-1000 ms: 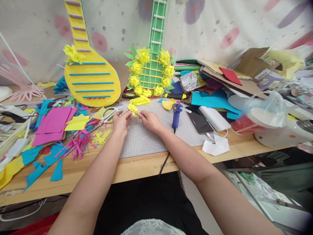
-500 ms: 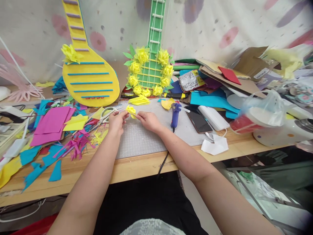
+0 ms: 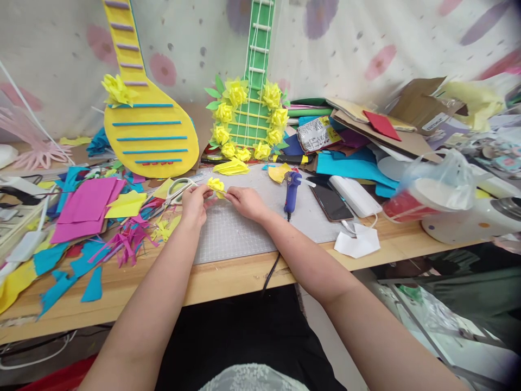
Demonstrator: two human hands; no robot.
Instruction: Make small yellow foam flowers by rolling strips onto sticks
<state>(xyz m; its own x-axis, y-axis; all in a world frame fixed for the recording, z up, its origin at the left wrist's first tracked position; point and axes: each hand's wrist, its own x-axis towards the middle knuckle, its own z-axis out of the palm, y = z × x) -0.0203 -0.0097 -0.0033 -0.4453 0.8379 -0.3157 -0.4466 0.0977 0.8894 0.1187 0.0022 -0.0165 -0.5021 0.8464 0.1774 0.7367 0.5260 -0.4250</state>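
Observation:
Between my two hands, above the grey cutting mat, is a small yellow paper flower. My left hand pinches it at its left side, thumb and finger closed on the petals. My right hand has its fingers closed at the flower's right lower edge; the exact grip there is small and partly hidden. Scissors with pale handles lie just left of my left hand. Folded yellow paper pieces rest behind the flower. A blue glue gun stands right of my right hand.
Behind stand a yellow paper guitar and a green one ringed with yellow flowers. Pink sheets and coloured scraps cover the left side. A phone, white power bank and lidded cup are on the right.
The yellow flower has shifted slightly left and up and turned a little. My right hand stays almost in place; my left fingers have moved slightly around the petals.

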